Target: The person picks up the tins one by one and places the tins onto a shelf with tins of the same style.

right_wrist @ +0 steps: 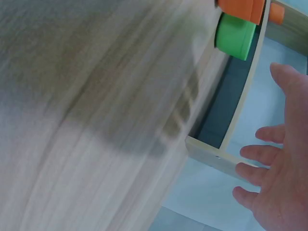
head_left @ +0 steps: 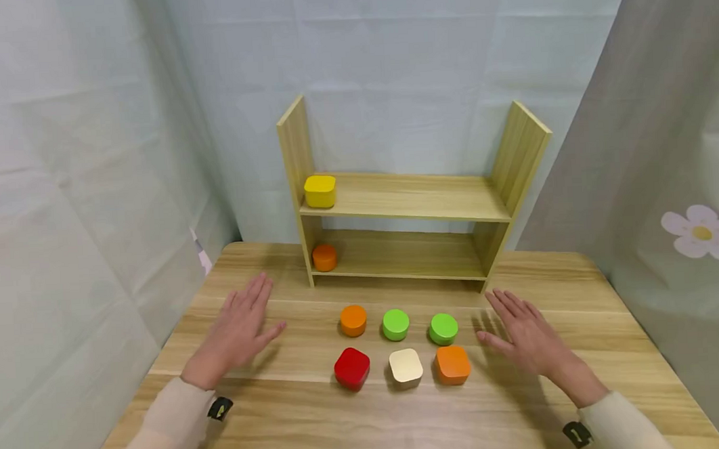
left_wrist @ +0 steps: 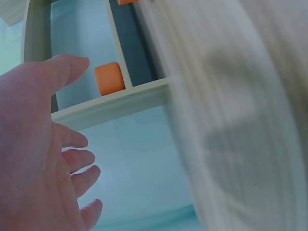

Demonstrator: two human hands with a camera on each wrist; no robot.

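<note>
Wooden table [head_left: 297, 424] bears six unlabelled coloured blocks between the flat, spread-fingered, empty left hand [head_left: 237, 332] and right hand [head_left: 524, 338].

We note two bare hands — left hand [head_left: 234, 333], right hand [head_left: 524, 334] — without rings or gloves. Both forearms wear pale beige long sleeves [head_left: 175, 424]; each cuff bears a small black tag [head_left: 220, 408] with a light mark.
</note>
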